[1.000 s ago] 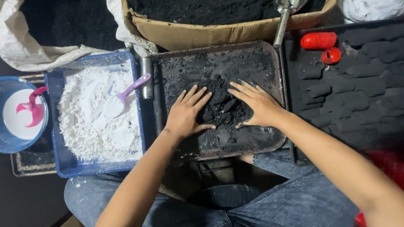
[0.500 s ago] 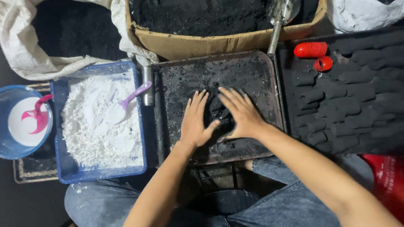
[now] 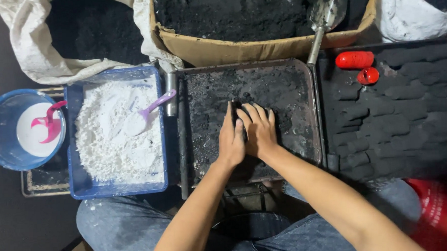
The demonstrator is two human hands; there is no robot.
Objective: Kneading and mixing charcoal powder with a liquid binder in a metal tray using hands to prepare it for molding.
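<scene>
A dark metal tray (image 3: 291, 83) smeared with black powder lies across my lap. My left hand (image 3: 231, 140) and my right hand (image 3: 258, 131) are pressed together in its middle, fingers closed over a small heap of black material that they almost fully hide. The right hand partly overlaps the left. A blue tub (image 3: 119, 186) of white powder with a purple plastic scoop (image 3: 146, 116) in it stands just left of the tray.
A cardboard box (image 3: 250, 48) of black powder with a metal trowel (image 3: 321, 23) sits behind the tray. At right, a dark tray (image 3: 396, 114) holds rows of black lumps and two red cylindrical pieces (image 3: 355, 60). A blue bucket (image 3: 3, 143) with a pink scoop stands far left.
My hands, spread apart on the tray a second ago, have drawn together and closed over the black heap in the tray's middle.
</scene>
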